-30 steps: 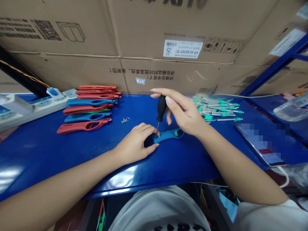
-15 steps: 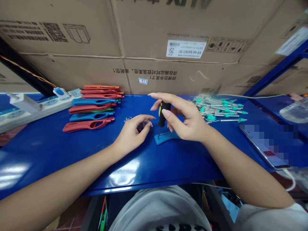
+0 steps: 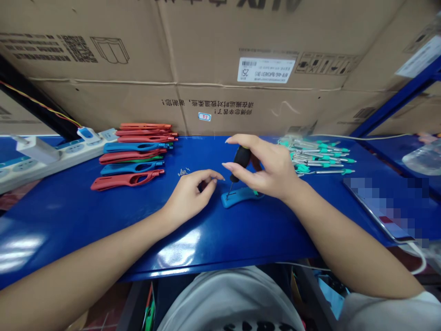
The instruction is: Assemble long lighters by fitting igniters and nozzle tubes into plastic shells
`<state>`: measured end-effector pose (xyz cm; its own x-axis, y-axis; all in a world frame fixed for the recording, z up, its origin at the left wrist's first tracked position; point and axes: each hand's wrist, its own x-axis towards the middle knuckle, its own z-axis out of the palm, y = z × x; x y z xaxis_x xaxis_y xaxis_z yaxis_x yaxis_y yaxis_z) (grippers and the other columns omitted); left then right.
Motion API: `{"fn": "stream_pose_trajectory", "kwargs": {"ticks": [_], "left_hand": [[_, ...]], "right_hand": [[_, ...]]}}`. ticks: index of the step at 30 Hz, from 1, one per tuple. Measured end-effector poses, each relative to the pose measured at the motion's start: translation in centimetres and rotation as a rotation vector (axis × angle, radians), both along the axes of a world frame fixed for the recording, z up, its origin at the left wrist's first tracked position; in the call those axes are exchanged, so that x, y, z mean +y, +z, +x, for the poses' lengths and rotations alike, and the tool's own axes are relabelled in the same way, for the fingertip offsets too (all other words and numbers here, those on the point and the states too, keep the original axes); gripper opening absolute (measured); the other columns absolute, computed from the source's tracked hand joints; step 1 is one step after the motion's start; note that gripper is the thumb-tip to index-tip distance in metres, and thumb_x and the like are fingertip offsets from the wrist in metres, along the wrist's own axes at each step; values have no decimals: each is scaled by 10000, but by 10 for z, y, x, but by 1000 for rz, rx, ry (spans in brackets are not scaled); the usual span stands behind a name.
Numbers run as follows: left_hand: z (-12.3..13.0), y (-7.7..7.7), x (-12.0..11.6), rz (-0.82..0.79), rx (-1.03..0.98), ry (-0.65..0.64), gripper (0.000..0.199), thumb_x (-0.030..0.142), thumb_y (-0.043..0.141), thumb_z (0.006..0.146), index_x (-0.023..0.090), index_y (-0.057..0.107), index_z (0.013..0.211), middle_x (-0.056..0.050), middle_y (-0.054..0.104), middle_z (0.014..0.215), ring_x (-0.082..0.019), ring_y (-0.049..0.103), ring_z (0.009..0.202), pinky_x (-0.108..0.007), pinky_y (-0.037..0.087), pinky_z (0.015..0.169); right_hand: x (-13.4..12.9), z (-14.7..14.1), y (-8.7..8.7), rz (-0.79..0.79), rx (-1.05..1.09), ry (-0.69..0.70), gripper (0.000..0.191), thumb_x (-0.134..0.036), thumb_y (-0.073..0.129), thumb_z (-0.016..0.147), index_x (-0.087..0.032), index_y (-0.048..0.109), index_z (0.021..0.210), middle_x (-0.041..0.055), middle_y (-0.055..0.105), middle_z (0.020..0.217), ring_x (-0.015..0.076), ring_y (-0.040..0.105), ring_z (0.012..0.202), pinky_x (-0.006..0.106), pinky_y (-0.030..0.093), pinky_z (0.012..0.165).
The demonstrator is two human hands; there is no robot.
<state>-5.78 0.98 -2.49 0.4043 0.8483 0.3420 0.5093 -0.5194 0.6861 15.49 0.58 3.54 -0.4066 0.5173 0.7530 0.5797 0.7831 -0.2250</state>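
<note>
My right hand has its fingers about the black handle of a screwdriver, which leans with its thin shaft pointing down. The tip meets the narrow end of a blue lighter handle lying on the blue table; a bit of green shows at its other end, partly under my right hand. Left of the screwdriver, my left hand hovers close with fingers curled and thumb near the index finger. Whether something small is between them I cannot make out. Small screws lie behind my left hand.
Red, orange and blue lighter handles lie in a row at left, beside a white power strip. Metal tubes with green ends are heaped at right. A phone with a cable lies right; a cardboard box stands behind.
My right hand has shifted slightly right, its thumb and index finger spreading, and the screwdriver handle leans more to the right. The tip stays on the lighter handle. My left hand has lowered slightly.
</note>
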Motion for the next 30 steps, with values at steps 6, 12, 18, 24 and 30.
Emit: {"fn": "stream_pose_trajectory", "kwargs": {"ticks": [6, 12, 18, 24, 30], "left_hand": [[-1, 0, -3, 226, 111, -59, 401, 204, 578, 902, 188, 636, 1298, -123, 506, 1463, -290, 508, 1313, -480, 406, 1122], [3, 2, -14, 155, 228, -293, 469, 253, 675, 828, 176, 617, 1287, -106, 658, 1284, -300, 590, 1208, -477, 464, 1061], [4, 1, -11, 129, 212, -335, 379, 300, 675, 891, 208, 641, 1256, -70, 714, 1176, -260, 640, 1118, -444, 489, 1008], [4, -1, -11, 124, 156, -366, 316, 257, 654, 909, 186, 660, 1217, -84, 706, 1197, -242, 640, 1121, -406, 506, 1012], [5, 1, -13, 138, 180, -362, 303, 245, 633, 913, 192, 662, 1210, -93, 707, 1173, -263, 644, 1104, -436, 515, 993]], "right_hand": [[2, 1, 2, -151, 35, 137, 395, -317, 358, 1064, -227, 484, 1428, 77, 695, 1248, 149, 698, 837, 311, 585, 741], [2, 5, 2, 108, 7, 56, 311, -451, 595, 960, -196, 669, 1122, 76, 748, 966, 185, 690, 778, 329, 573, 731], [-1, 3, 3, -116, 22, 179, 360, -314, 390, 1056, -210, 540, 1366, 72, 719, 1133, 148, 688, 800, 293, 572, 692], [-4, 1, 3, 186, -77, 129, 347, -387, 496, 1015, -189, 602, 1281, 78, 734, 1017, 185, 694, 861, 308, 569, 740], [-12, -7, 6, 26, -87, 105, 321, -367, 504, 1020, -212, 592, 1288, 61, 721, 1010, 164, 675, 843, 285, 550, 741]]}}
